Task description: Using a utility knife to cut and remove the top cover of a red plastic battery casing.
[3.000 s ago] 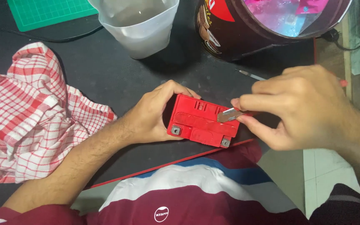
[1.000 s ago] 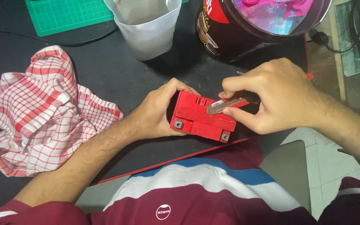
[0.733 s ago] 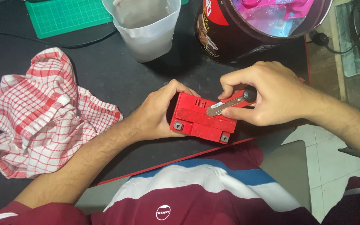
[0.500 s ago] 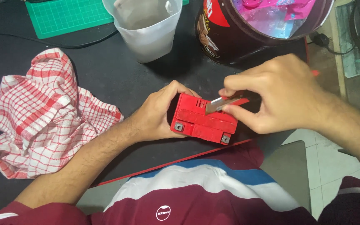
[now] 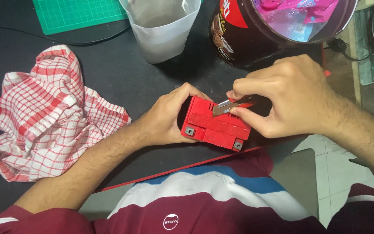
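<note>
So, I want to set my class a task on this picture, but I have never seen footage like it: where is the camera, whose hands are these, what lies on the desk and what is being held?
The camera sits on a person's head and looks down at that person's own bare hands over a dark desk mat. The left hand grips a red rectangular plastic block with a small metal fitting at each near corner. The right hand pinches a small knife with a red handle, its metal blade laid against the block's top. On the mat lie a crumpled red-and-white checked cloth, a translucent plastic tub, a large dark round tin with pink wrappers inside, and a green gridded cutting mat.
</note>
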